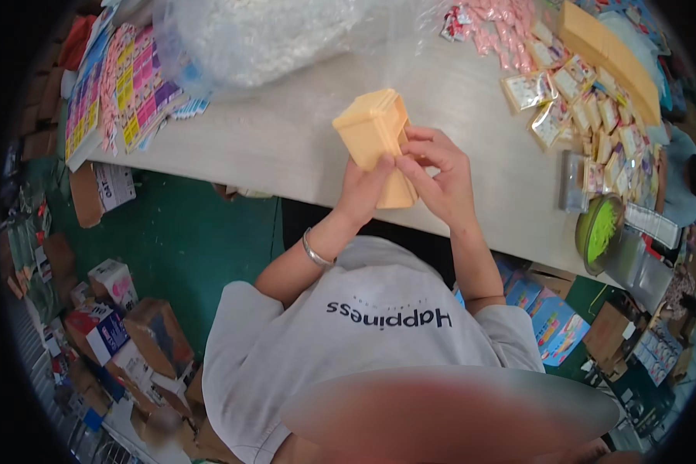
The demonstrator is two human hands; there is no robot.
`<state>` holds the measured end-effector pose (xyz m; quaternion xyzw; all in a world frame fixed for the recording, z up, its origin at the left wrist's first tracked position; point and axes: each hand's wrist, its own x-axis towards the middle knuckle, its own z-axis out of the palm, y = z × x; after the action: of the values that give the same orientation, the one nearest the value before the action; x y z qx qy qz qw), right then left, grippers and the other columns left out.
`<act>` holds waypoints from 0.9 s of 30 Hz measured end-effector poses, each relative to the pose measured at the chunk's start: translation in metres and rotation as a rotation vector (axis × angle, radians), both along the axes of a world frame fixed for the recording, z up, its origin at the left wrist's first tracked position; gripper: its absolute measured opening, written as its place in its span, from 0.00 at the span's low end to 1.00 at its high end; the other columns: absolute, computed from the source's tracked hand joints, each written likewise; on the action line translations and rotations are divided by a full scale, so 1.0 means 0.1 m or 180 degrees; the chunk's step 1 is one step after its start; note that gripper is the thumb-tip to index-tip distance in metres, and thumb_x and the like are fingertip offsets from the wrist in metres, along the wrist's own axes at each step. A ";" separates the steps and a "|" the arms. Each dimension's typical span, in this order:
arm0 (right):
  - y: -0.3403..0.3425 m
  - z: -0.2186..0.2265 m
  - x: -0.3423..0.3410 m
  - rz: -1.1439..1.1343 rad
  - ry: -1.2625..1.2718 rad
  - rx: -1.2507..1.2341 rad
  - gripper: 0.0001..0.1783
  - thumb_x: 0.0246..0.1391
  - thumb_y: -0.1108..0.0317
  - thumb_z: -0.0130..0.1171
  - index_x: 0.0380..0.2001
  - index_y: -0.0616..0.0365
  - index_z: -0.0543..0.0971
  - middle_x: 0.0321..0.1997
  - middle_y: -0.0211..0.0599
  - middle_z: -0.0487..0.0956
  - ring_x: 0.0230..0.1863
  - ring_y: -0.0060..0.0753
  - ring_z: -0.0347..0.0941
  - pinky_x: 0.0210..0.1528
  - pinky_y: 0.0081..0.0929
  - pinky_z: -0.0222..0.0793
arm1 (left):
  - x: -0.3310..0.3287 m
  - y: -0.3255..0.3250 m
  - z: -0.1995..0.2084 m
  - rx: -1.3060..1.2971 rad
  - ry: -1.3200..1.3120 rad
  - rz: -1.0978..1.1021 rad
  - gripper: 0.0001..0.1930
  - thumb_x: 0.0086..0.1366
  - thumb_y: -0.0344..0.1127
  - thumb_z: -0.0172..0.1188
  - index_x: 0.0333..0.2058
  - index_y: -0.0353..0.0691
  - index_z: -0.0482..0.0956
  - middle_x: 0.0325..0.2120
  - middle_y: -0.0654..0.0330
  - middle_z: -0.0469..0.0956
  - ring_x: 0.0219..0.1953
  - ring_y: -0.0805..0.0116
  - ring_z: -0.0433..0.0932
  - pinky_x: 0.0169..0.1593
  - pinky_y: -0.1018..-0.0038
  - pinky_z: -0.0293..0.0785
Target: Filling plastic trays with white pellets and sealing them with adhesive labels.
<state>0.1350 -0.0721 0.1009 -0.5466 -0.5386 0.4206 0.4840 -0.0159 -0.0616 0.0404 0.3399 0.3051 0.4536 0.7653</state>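
Holds a pale yellow box in both hands, just above the near edge of the grey-white table, tilted so that an open side faces right. Cups it from the left with the left hand, thumb pressed along the near face, remaining fingers hidden behind; apparently steadies the weight there so as to leave the open side free. Sets the right hand against that side, thumb beside the left thumb, forefinger bent at the opening; perhaps pinches the thin wall between them, though too small and blurred to tell for certain. Bunches the other right fingers loosely, not spread wide.

Note on the box smooth, matt walls, straight corners and a stepped rim at the upper end. See beyond it a large clear bag of crinkled film, bulging with loose white filling. Find at the left glossy printed sheets in pink, yellow and purple, laid flat; at the far right, small pink packets heaped loosely, then flat, shiny-wrapped pieces beside a long yellow stack. Notice nearer a round bowl, its curved wall containing thin green shreds.
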 end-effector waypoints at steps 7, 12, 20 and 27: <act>-0.17 -0.32 -0.17 -0.0008 0.0971 -0.0587 0.05 0.56 0.79 0.65 0.36 0.67 0.86 0.52 0.40 0.80 0.51 0.28 0.77 0.51 0.25 0.74 | -0.18 -0.18 0.03 -0.0610 0.0144 0.0490 0.25 0.73 0.40 0.61 0.63 0.38 0.66 0.55 0.59 0.75 0.56 0.70 0.76 0.58 0.70 0.74; -0.24 -0.34 -0.38 -0.0411 0.0677 -0.0210 0.03 0.57 0.79 0.64 0.34 0.65 0.85 0.50 0.37 0.80 0.46 0.23 0.77 0.44 0.21 0.74 | -0.23 -0.19 0.04 -0.0628 0.0118 0.0614 0.24 0.72 0.39 0.62 0.61 0.36 0.68 0.53 0.59 0.77 0.52 0.70 0.79 0.54 0.71 0.78; 0.03 -0.17 0.13 -0.1268 -0.1266 0.0757 0.04 0.52 0.77 0.65 0.33 0.59 0.85 0.37 0.31 0.82 0.36 0.23 0.75 0.37 0.22 0.72 | -0.40 -0.08 -0.07 -0.1086 -0.0061 0.0264 0.27 0.74 0.48 0.57 0.63 0.37 0.67 0.54 0.55 0.77 0.53 0.65 0.80 0.55 0.67 0.79; 0.55 -0.64 0.49 -0.1326 -0.4159 0.0567 0.10 0.48 0.59 0.69 0.26 0.54 0.86 0.30 0.32 0.82 0.39 0.41 0.75 0.45 0.44 0.67 | -0.41 -0.10 -0.18 -0.1401 -0.1094 -0.0258 0.33 0.74 0.54 0.55 0.67 0.38 0.62 0.60 0.54 0.73 0.59 0.62 0.76 0.61 0.64 0.77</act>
<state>0.1842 -0.0167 0.0370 -0.7381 -0.6360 -0.1426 0.1740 -0.0570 -0.0718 0.0220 0.0955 0.2482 0.3963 0.8787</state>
